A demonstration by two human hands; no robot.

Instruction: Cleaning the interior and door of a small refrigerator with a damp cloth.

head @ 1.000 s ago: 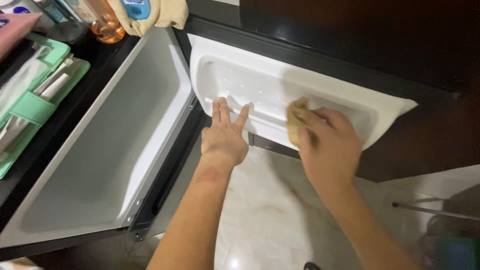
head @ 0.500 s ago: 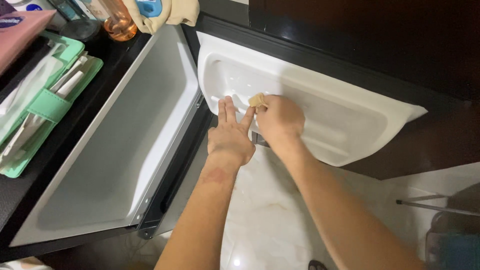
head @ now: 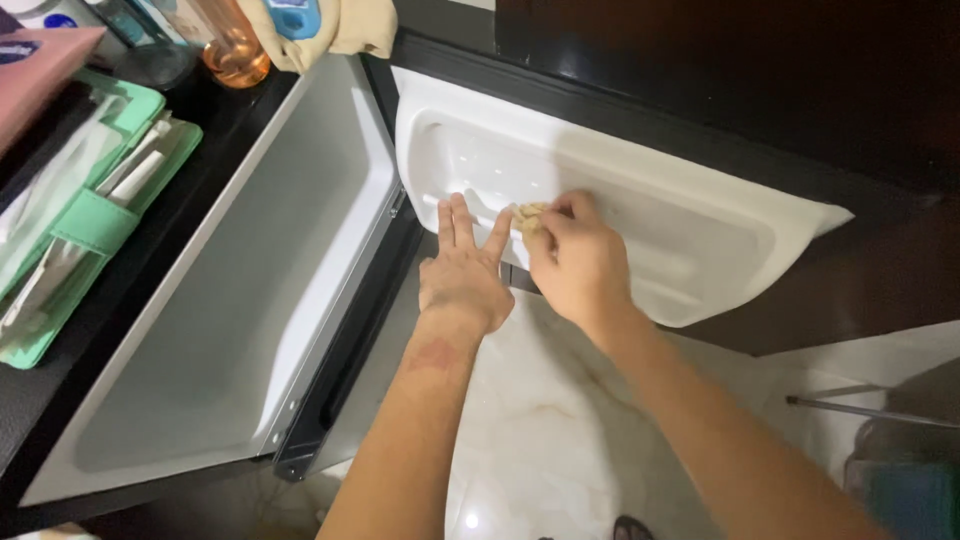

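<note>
Green folders [head: 95, 215]: lying on the dark counter at far left.
Open door [head: 230, 300]: grey inner panel, beside the white tray.
Left hand [head: 462, 275]: fingers spread flat, pressing on the white tray [head: 700, 245].
Cloth [head: 527, 215]: small, tan, on the tray just beside the left fingertips.
Right hand [head: 580, 265]: fingers curled, gripping the cloth.

You are looking at a white plastic tray [head: 700, 240] drawn out of a dark cabinet; your left hand [head: 462, 275] lies flat on its near rim, and a tan cloth [head: 527, 216] presses on its floor. Off left, a black countertop [head: 110, 300] carries green folders [head: 90, 215] and an amber bottle [head: 232, 45].
</note>
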